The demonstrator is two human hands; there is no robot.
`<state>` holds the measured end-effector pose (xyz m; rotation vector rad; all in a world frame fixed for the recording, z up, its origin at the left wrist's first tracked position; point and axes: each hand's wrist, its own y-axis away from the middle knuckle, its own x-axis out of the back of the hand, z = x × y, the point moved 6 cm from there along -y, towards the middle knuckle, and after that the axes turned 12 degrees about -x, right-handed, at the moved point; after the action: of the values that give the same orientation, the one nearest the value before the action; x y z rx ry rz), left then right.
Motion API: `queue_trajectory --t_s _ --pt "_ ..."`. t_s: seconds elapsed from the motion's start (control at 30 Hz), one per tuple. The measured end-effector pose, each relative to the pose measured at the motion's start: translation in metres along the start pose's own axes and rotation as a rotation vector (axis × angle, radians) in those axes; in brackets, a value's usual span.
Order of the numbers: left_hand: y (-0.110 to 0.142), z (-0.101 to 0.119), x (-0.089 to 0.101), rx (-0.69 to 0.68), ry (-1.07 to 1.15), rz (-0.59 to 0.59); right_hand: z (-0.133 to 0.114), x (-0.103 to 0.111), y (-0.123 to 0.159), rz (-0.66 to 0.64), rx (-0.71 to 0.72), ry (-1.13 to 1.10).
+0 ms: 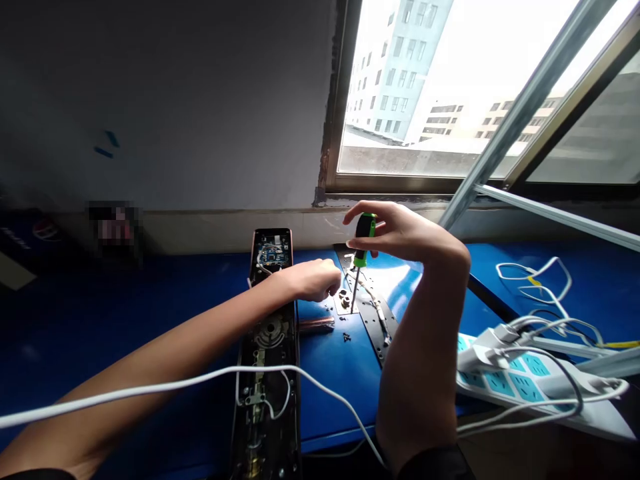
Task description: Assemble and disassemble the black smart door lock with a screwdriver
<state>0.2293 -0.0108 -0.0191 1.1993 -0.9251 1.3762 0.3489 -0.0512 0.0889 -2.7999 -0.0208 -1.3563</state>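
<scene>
- Item under inspection: a green-handled screwdriver point(363, 235), standing nearly upright at the centre of the view, with its thin steel shaft point(355, 290) pointing down at a black metal plate point(379, 325) on the bench.
- Right hand point(400, 233): thumb and fingers are closed around the green handle, gripping it from the 3 o'clock side.
- Left hand point(314, 280): fingers are curled downward just at 9 o'clock from the shaft, close above the plate's pale metal section point(343, 300). Whether they hold anything small cannot be confirmed, as the hand hides the fingertips.
- Loose small screws point(347, 337): lying on the bench at 6 o'clock from the shaft tip.
- Second screwdriver point(316, 325): translucent reddish handle, lying flat at 8 o'clock from the shaft tip, just below the left hand.
- Smart door lock panels: the one with an exposed circuit board point(271, 255) sits at 10 o'clock; a long, wired back panel point(265, 393) lies at 7 o'clock.
- White cable point(200, 379): runs across the left forearm and the long panel.
- Power strip point(520, 383): white with blue sockets, plugged with adapters, at 4 o'clock.
- Bench point(440, 280): blue-topped, set against a wall beneath an open window point(425, 87) at 1 o'clock.
</scene>
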Motion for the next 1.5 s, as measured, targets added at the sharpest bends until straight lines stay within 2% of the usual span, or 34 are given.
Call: queue_trajectory --t_s 0.17,0.33,0.6,0.73,0.83,0.9,0.97,1.1,1.17,1.23,1.37,1.5 --pt "-0.015 -0.001 -0.017 0.042 -0.021 -0.121 0.005 0.004 -0.001 0.03 0.008 0.014" --pt "-0.015 0.0 -0.023 0.069 -0.027 -0.177 0.006 0.005 -0.003 0.052 0.042 0.023" --pt "-0.007 -0.002 -0.019 0.142 -0.054 -0.164 0.003 0.002 -0.003 0.038 0.03 0.014" --pt "-0.006 0.004 -0.018 0.154 -0.047 -0.177 0.003 0.0 -0.004 0.003 0.007 -0.014" --pt "-0.003 0.011 -0.011 0.144 -0.06 -0.133 0.002 -0.001 -0.004 -0.007 0.022 -0.018" --pt "0.005 0.014 -0.003 0.138 -0.081 -0.076 -0.002 -0.003 -0.003 -0.028 0.061 -0.026" --pt "0.02 0.016 0.008 0.11 -0.104 0.035 -0.009 -0.006 0.0 -0.073 0.122 -0.068" --pt "0.07 0.018 0.03 -0.019 -0.15 0.506 -0.033 -0.008 0.009 -0.092 0.266 -0.175" --pt "0.101 0.016 0.031 -0.036 -0.192 0.72 -0.047 -0.007 0.012 -0.047 0.347 -0.222" --pt "0.127 0.009 0.026 0.02 -0.216 0.874 -0.06 -0.009 0.013 0.005 0.42 -0.265" --pt "0.157 -0.004 0.009 0.161 -0.186 1.021 -0.081 -0.016 0.008 0.133 0.495 -0.306" --pt "0.165 -0.009 -0.003 0.256 -0.125 1.014 -0.093 -0.026 0.002 0.291 0.467 -0.244"
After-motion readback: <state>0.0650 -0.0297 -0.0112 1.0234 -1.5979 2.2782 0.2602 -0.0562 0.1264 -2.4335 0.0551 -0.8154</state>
